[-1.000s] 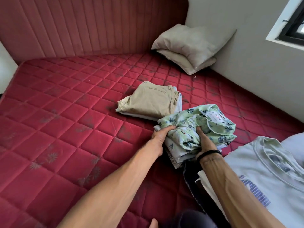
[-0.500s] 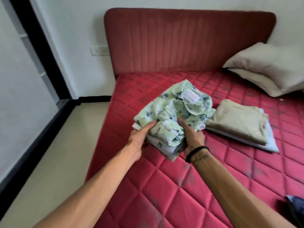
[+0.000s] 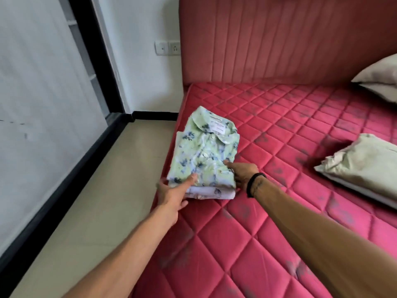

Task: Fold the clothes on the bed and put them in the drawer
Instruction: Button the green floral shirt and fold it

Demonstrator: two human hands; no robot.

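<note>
At the bed's left edge: my stack of folded clothes (image 3: pixel 203 155) sits over the mattress (image 3: pixel 268 211) border, near the corner below the headboard (image 3: pixel 279 39)
Top of stack: a light green shirt with blue floral print, collar facing away from me
Label: a white tag inside the collar carries printed lines, too blurred for me to read
Under it: a pale lilac folded garment (image 3: pixel 211 193) showing along the near edge
My left hand (image 3: pixel 171 195): gripping the stack's near left corner, thumb lying on top of the green shirt, fingers tucked beneath
My right hand (image 3: pixel 241 172): clamped on the stack's near right side, thumb on top, fingers under the fabric; a black band circles the wrist
Whether the stack rests or is lifted: I cannot tell
Other clothes: a beige folded pile (image 3: pixel 363 164) lies on the mattress well apart to the right
Pillow (image 3: pixel 380 80): at the right edge by the headboard
Wall: a white switch and socket plate (image 3: pixel 167 47) beside the headboard
Floor (image 3: pixel 90 211): pale tiles left of the bed
</note>
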